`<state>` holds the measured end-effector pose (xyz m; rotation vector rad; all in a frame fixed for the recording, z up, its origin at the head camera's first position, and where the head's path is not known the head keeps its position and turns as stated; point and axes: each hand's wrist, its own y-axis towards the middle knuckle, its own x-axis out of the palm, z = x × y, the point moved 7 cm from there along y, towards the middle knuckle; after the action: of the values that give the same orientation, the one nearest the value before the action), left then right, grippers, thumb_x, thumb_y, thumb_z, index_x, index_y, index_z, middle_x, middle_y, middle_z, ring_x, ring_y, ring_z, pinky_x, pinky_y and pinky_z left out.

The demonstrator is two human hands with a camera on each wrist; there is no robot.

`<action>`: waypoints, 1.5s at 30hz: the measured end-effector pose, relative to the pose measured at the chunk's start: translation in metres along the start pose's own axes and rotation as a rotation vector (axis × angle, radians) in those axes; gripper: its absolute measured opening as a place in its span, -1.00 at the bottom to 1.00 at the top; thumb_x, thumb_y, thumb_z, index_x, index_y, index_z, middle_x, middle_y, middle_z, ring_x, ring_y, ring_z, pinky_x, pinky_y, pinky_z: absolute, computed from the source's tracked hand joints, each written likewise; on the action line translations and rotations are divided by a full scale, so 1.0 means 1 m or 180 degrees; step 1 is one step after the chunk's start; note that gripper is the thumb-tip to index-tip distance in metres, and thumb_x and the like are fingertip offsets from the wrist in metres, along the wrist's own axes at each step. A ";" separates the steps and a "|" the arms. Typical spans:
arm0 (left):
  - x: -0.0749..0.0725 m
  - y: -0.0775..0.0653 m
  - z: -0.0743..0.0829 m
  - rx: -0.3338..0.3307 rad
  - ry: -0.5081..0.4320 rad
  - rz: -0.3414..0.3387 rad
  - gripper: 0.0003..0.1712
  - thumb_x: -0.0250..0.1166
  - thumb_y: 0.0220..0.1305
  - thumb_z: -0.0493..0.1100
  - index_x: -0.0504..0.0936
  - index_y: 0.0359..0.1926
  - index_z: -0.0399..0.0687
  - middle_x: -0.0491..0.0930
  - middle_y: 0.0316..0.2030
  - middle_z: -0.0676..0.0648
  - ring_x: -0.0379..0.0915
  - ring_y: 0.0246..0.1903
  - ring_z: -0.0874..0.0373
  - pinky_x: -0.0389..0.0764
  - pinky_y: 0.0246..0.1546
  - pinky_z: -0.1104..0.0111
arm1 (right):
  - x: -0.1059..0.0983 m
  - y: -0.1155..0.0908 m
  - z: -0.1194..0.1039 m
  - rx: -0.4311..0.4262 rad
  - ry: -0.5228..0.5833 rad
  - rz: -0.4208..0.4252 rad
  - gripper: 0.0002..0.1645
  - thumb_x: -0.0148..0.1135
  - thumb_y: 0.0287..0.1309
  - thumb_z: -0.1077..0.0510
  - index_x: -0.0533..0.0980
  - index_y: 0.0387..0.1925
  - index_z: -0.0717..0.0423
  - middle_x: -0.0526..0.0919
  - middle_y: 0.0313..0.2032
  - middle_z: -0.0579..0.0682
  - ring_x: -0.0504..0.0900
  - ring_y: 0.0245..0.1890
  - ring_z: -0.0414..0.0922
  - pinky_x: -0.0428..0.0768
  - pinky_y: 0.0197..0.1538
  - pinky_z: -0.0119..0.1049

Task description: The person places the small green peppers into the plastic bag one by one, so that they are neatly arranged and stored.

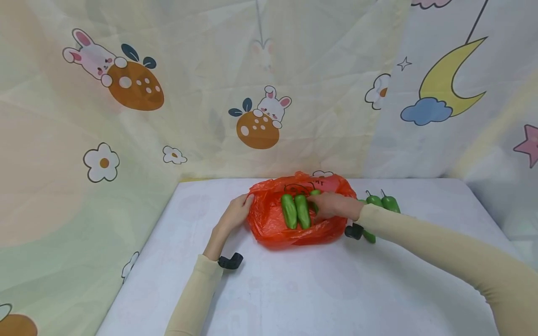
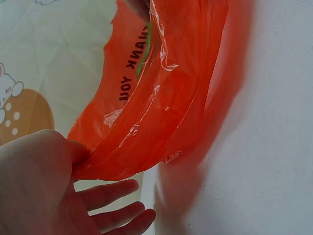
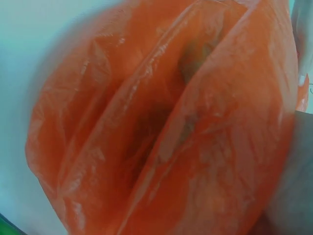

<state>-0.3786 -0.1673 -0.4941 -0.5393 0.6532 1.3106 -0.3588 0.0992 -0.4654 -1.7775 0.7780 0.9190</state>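
A red plastic bag (image 1: 269,226) lies with its mouth spread wide, and two long green peppers (image 1: 289,211) show side by side inside it. At the bag's left edge my left hand (image 1: 236,213) pinches the rim between thumb and index finger. The left wrist view shows the other fingers of that hand (image 2: 39,181) held apart below the film. My right hand (image 1: 329,205) reaches in over the right rim and grips another green pepper (image 1: 315,192), partly covered by the fingers. Red film hides most of the right hand in the right wrist view.
Several more green peppers (image 1: 390,203) lie on the white table (image 1: 319,289) right of the bag, partly behind my right forearm. A printed cloth (image 1: 201,116) with rabbits and flowers hangs behind the table and along its left side.
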 end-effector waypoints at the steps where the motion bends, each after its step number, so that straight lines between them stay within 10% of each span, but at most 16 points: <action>1: 0.000 0.000 0.000 -0.0004 -0.0002 -0.0005 -0.46 -0.13 0.60 0.11 0.56 0.25 -0.10 0.63 -0.08 -0.10 0.47 -0.12 0.03 0.54 0.03 0.12 | -0.001 0.000 0.000 -0.0017 0.0011 -0.0003 -0.06 0.46 0.15 -0.02 0.25 0.48 0.08 0.50 0.23 0.13 0.47 0.17 0.09 0.50 0.29 0.09; 45: -0.001 0.001 -0.005 -0.0122 -0.0004 -0.0085 -0.42 -0.13 0.59 0.15 0.53 0.27 -0.12 0.63 -0.08 -0.11 0.48 -0.10 0.00 0.58 0.06 0.11 | -0.056 -0.052 -0.001 -0.0664 0.0119 -0.0223 -0.09 0.38 0.20 -0.12 0.24 0.50 -0.05 0.30 0.46 0.16 0.26 0.44 0.22 0.38 0.34 0.24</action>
<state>-0.3800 -0.1713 -0.4971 -0.5764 0.6189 1.3003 -0.3449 0.1222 -0.3941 -1.9956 0.6580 0.9505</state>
